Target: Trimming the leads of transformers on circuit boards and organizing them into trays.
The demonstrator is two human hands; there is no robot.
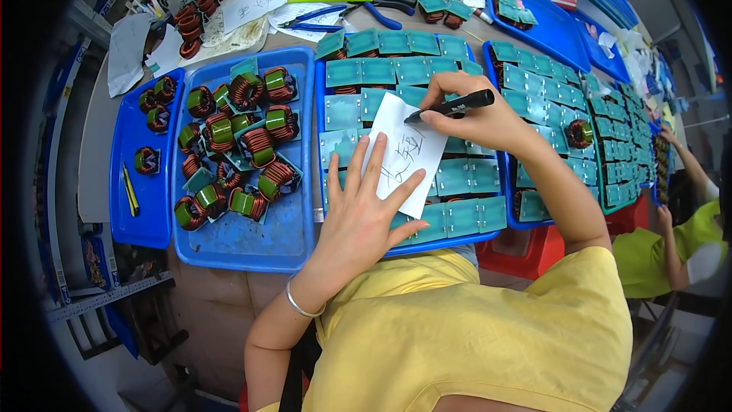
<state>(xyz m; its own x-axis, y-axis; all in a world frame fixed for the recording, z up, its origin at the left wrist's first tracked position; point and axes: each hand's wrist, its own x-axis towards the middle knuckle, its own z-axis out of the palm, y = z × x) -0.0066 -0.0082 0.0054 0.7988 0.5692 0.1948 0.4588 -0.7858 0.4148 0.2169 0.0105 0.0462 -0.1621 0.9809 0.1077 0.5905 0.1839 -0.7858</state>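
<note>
My right hand (476,114) grips a black marker pen (457,105), its tip on a small white slip of paper (408,159). Dark handwritten strokes run down the slip. Spread flat, my left hand (362,198) presses on the slip's left and lower part with its fingers apart. Beneath the paper lies a blue tray filled with rows of green circuit boards (469,175). To the left, a second blue tray (244,248) holds several copper-wound toroidal coils (258,145) with green tape, some fixed to small boards.
At far left, a narrow blue tray (141,227) carries a few coils and a yellow cutter (130,191). Behind are blue-handled pliers (316,23), loose papers (253,4) and more coils. More board-filled trays stretch right, one with a coil (579,133) on top. Another person (679,248) sits at far right.
</note>
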